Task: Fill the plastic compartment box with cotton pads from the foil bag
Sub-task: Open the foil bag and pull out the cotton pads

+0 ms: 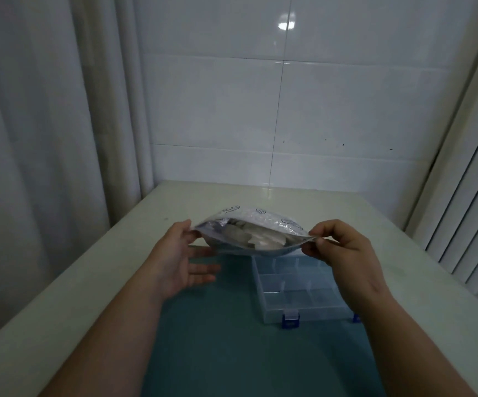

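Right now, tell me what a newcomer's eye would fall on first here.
The foil bag, held up mid-frame with its mouth gaping toward the camera and white cotton pads showing inside, grabs attention first. The left hand holds its left end and the right hand pinches its right end. Just below, on a teal mat, lies the clear compartment box with blue latches, its visible compartments looking empty.

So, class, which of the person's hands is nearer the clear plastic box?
Right. The right hand pinches the bag above the box, over its far right side; the left hand holds the bag's other end, off to the box's left.
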Tool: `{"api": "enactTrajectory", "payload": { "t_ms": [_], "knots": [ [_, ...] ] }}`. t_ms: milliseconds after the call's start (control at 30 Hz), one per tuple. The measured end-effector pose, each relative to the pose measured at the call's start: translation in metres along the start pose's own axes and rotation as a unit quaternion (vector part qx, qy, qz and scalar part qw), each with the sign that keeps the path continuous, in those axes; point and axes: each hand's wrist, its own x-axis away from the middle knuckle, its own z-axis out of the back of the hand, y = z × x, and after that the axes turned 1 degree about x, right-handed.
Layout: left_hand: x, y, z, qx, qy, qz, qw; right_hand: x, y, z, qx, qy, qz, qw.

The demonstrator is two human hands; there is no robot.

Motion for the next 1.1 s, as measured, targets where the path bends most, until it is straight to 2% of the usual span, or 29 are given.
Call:
{"api": "enactTrajectory", "payload": {
  "t_ms": [133, 233, 400, 467, 533, 600, 667, 767, 833, 933, 1100],
  "knots": [
    [0.002, 0.001, -0.001, 0.071, -0.014, -0.005, 0.997, 0.002, -0.001, -0.002, -0.060, -0.017, -0.032, 0.998],
    [0.001, 0.004, 0.006, 0.113, -0.017, -0.049, 0.992, 0.004, 0.002, -0.010, -0.026, 0.000, -0.061, 0.998],
    [0.001, 0.006, 0.014, 0.045, 0.002, -0.112, 0.993, -0.001, 0.004, -0.029, -0.066, 0.012, -0.139, 0.988],
    [0.000, 0.006, 0.015, 0.027, 0.017, -0.144, 0.989, -0.003, -0.002, -0.034, -0.106, -0.021, -0.215, 0.971],
    [0.000, 0.006, 0.014, 0.018, 0.019, -0.174, 0.984, -0.007, -0.009, -0.037, -0.186, -0.067, -0.311, 0.930],
    [0.000, 0.004, 0.014, 0.007, 0.026, -0.196, 0.980, -0.010, -0.014, -0.039, -0.196, -0.110, -0.348, 0.910],
    [-0.001, 0.007, 0.017, -0.028, 0.051, -0.220, 0.974, -0.012, -0.014, -0.046, -0.162, -0.155, -0.310, 0.924],
    [0.002, 0.016, 0.024, -0.073, 0.104, -0.219, 0.967, -0.014, -0.007, -0.061, -0.117, -0.163, -0.224, 0.954],
    [0.007, 0.020, 0.026, -0.057, 0.103, -0.189, 0.975, -0.012, 0.000, -0.068, -0.063, -0.150, -0.177, 0.971],
    [0.009, 0.021, 0.032, -0.099, 0.108, -0.143, 0.979, -0.006, 0.008, -0.075, 0.009, -0.141, -0.124, 0.982],
    [0.000, 0.017, 0.037, -0.055, 0.080, -0.120, 0.988, -0.002, 0.008, -0.082, 0.041, -0.113, -0.090, 0.989]
  ]
}}
